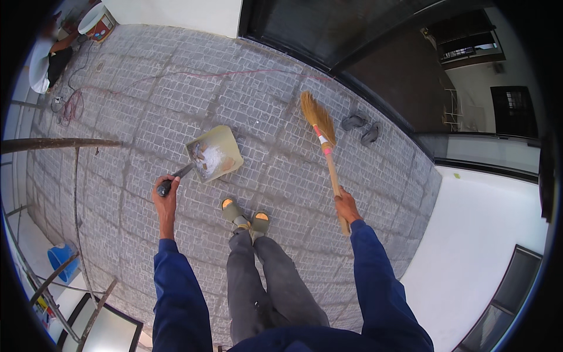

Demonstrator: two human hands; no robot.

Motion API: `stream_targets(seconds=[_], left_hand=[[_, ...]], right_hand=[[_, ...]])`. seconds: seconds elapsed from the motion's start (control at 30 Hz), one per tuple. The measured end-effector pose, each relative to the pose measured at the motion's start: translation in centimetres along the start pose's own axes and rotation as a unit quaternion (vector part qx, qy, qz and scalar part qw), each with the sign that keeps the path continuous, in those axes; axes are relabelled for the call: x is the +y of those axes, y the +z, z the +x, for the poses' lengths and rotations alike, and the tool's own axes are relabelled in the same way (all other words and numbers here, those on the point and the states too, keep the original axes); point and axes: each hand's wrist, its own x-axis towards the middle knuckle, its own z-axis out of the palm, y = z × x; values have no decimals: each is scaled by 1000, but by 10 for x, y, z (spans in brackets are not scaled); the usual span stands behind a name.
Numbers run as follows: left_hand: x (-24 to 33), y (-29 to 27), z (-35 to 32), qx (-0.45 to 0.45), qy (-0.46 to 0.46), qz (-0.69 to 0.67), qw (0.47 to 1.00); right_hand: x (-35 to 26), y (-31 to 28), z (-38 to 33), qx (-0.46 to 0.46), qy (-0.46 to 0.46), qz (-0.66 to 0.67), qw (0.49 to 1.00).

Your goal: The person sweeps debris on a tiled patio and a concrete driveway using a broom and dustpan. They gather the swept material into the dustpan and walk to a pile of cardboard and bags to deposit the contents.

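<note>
A dustpan (231, 139) extends ahead of the left hand (165, 193), fingers wrapping its handle (185, 170); a broom (330, 164) juts forward through the right hand (346, 205)'s curled fingers; arms outstretched.

Grey block-paved flr (293, 176), small pavers in a grid w/ darker bands btwn (blotchy in spots). Big dark-framed glass panel (316, 29) upper rt; next to it, view into a dim rm w/ pale inner wall (476, 97) & barred dark window (514, 111). Plain white wall (487, 211) lower rt, w/ dark-framed wndw (504, 299). Another white wall sect. (176, 12) up top. Light's soft, even, daylight-like.
</note>
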Motion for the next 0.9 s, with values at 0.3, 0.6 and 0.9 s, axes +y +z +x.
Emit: stream_targets(seconds=[0.3, 0.6, 0.9], left_hand=[[0, 76, 30, 70, 83, 59, 992], [-10, 27, 33, 43, 30, -9, 999], [-2, -47, -41, 63, -96, -76, 990]], right_hand=[[-63, 117, 13, -122, -95, -247, 957], [-35, 25, -153, -265, -59, -19, 962], [-7, -83, -114, -202, 61, 79, 974]])
